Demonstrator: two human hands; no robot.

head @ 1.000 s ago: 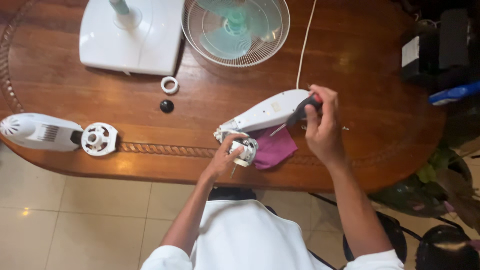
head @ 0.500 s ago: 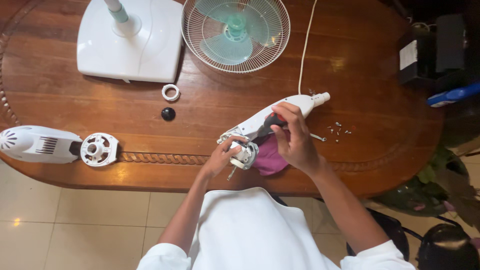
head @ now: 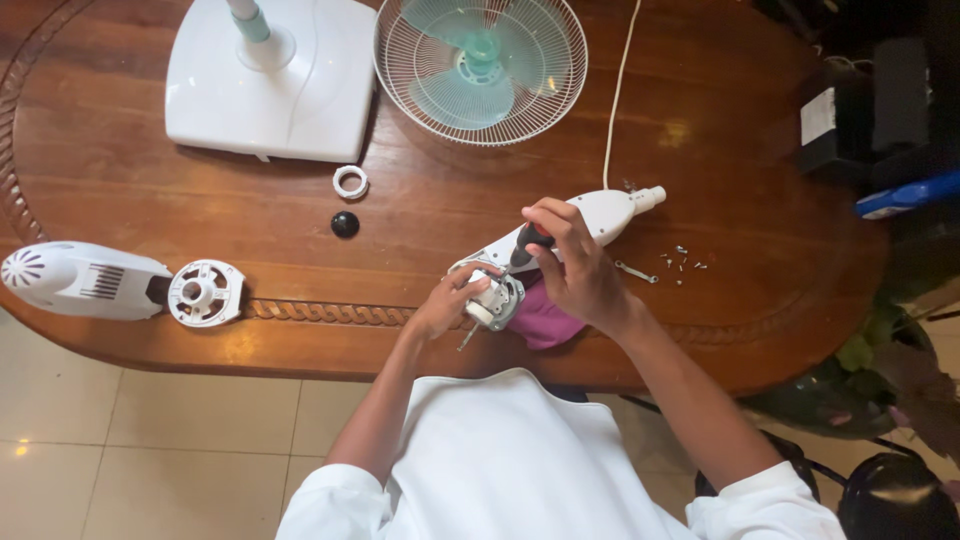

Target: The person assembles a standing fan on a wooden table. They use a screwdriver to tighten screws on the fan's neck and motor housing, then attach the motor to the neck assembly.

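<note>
Listing, largest to smallest, items seen from head cam:

1. Tabletop point(head: 700, 140): oval, dark wood w/ carved rim; carries everything below.
2. Fan base point(head: 262, 90): white, flat, square-ish, w/ pale green pole stub; far left.
3. Fan guard w/ blades point(head: 480, 65): white wire cage, pale green blades inside; lying flat, just right of base, far edge centre.
4. Motor cover point(head: 75, 280): white, vented; near edge, far left. Round white plastic hub plate point(head: 205, 292) touching its right end.
5. Fan neck housing point(head: 590, 215): white, long, lying diagonal at centre-right. White cord point(head: 615, 90) runs from its far end toward far edge.
6. Black box items point(head: 870, 110): right edge, partly off tabletop; a blue object beside them, kind unclear.
7. Purple cloth point(head: 545, 320): under the motor, near edge.
8. Fan motor point(head: 495, 298): metal & white, at lower end of neck housing, resting on cloth.
9. Left hand point(head: 445, 300): fingers closed on motor's left side, gripping it.
10. Right hand point(head: 575, 265): fingers clamped round screwdriver point(head: 525, 245), black-and-red handle; shaft angled down-left, tip at the motor.
11. White ring point(head: 350, 182) & black cap point(head: 345, 224): loose, left of centre, near each other, not touching.
12. Screws point(head: 680, 260): small scatter right of right hand, apart from a small metal piece nearby.
</note>
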